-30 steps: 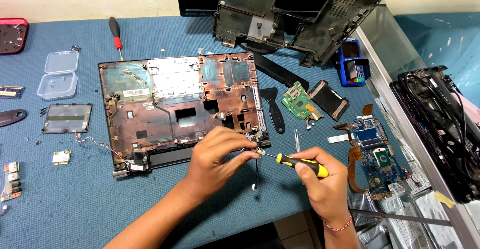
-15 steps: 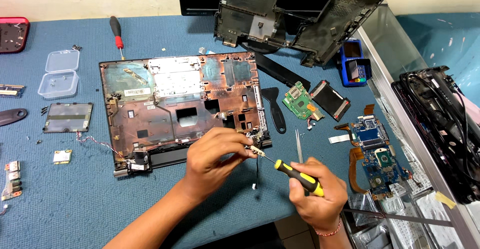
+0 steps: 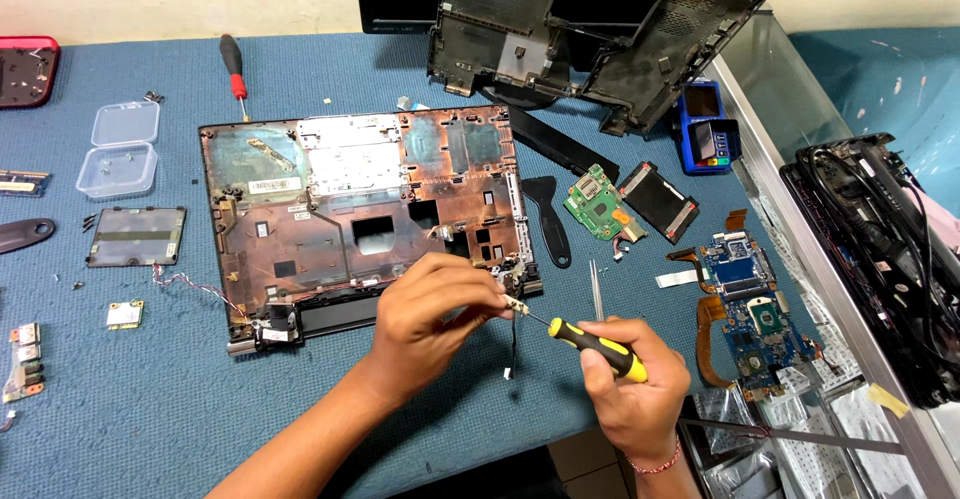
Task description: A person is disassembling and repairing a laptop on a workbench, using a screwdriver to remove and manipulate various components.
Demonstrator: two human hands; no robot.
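Note:
An opened laptop base (image 3: 330, 209) with a copper-coloured inner shell lies on the blue table. My left hand (image 3: 435, 314) pinches a small metal part with a thin cable (image 3: 513, 344) hanging from it, just off the base's front right corner. My right hand (image 3: 630, 384) grips a yellow-and-black screwdriver (image 3: 595, 347), and its tip touches the small part held by my left fingers.
Tweezers (image 3: 597, 291) lie by my right hand. A black pry tool (image 3: 548, 217), a green circuit board (image 3: 597, 202), a blue mainboard (image 3: 745, 304), a red-handled screwdriver (image 3: 233, 71), a clear plastic box (image 3: 122, 147) and a black cover plate (image 3: 135, 236) lie around. Black laptop shells (image 3: 590, 29) stand behind.
My right hand with the screwdriver has dropped lower and slightly left, so the tool now points up-left at the small part. My left hand has stayed in place.

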